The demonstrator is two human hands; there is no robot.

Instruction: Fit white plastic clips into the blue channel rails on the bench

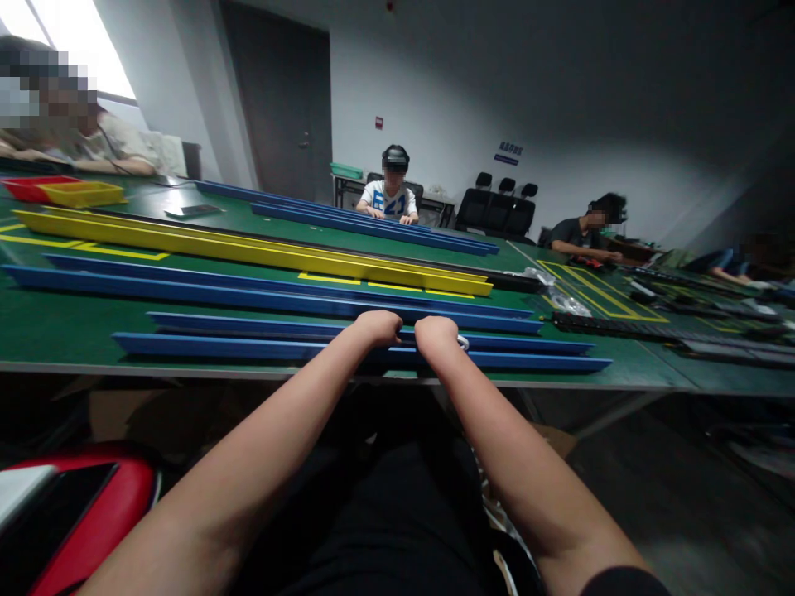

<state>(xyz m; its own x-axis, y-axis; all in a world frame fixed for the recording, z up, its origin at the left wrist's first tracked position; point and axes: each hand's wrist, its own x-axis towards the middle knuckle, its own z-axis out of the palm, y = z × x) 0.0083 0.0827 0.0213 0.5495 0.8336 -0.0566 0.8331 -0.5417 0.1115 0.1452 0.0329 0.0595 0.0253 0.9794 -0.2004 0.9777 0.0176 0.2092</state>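
Observation:
My left hand (pixel 377 328) is closed, its fingers curled down over the blue rails near the front edge of the green table. Close beside it on the right, my right hand (pixel 436 333) is also closed, with a small white loop (pixel 463 341) at its outer side. What either hand holds, if anything, is too hidden to tell. The nearest blue rail (pixel 211 346) runs left to right just in front of both hands. Behind it lies another blue rail (pixel 248 325), passing by the hands.
Farther back lie more blue rails (pixel 186 288) and a long yellow rail (pixel 248 249). Red (pixel 31 189) and yellow (pixel 84 194) trays stand at the left. Black strips (pixel 621 327) lie at the right. Several people sit around the table. A red stool (pixel 118 513) is at lower left.

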